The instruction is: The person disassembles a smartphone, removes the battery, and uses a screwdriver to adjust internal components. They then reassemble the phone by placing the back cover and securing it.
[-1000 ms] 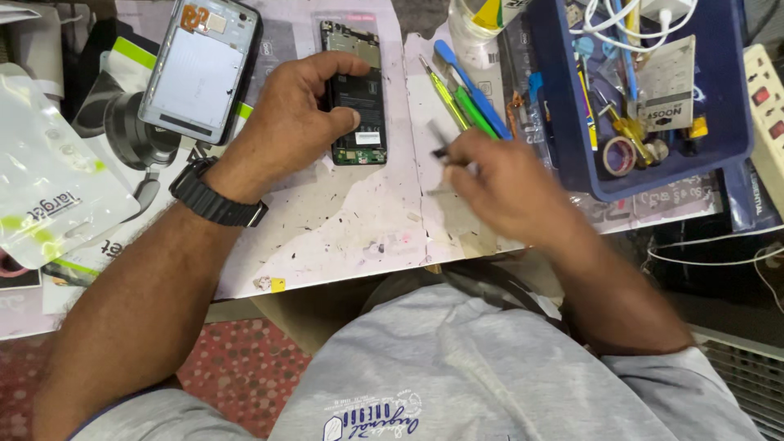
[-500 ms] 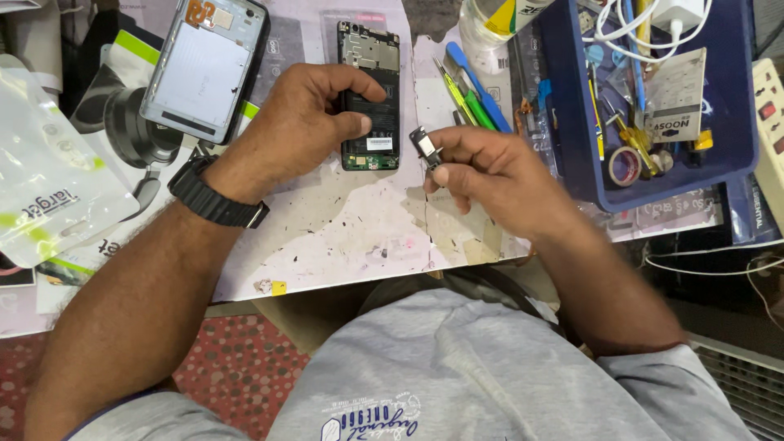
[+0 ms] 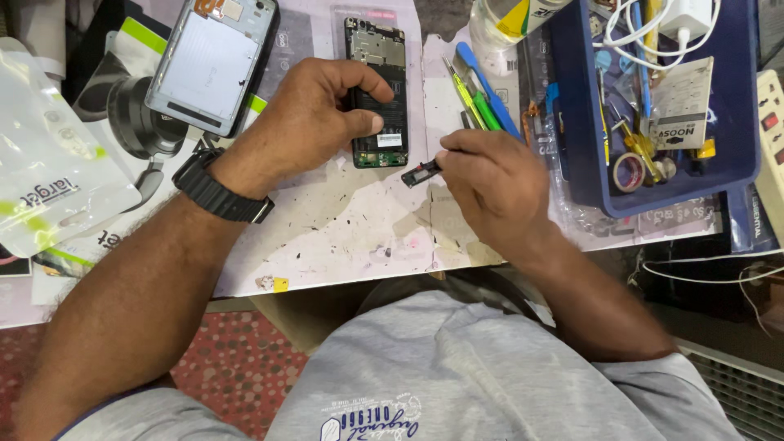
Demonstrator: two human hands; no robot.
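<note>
Phone innards were the work in hand: an opened phone [image 3: 376, 94], its back off and board and battery bare, lay on the tabletop [image 3: 343, 229] at the far middle. The left hand [image 3: 314, 122] rested on it, thumb and fingers curled around its lower half and pressing it flat. Just right of the phone's near end, the right hand [image 3: 490, 184] had its fingertips pressed together on a small black part [image 3: 420, 172], held just above the tabletop and clear of the phone. Whether that part was coming out or going in could not be told; judged from the pinch, the step was the handling of one small module beside the steadied phone, and the next move would call for a fine, level placement with the left hand holding the phone firm.

Beyond the right hand lay green and blue pry tools [image 3: 478, 94], side by side. Further right stood a blue tray [image 3: 572, 98] crowded with screwdrivers, a roll of tape and white cable. At the far left a detached phone frame [image 3: 214, 61], grey and face down, lay tilted on a printed box. A white plastic pouch [image 3: 49, 175] sat at the left edge. The tabletop was a pale, ink-flecked sheet, scuffed and stained, and red patterned flooring [image 3: 229, 367] showed below its near edge.
</note>
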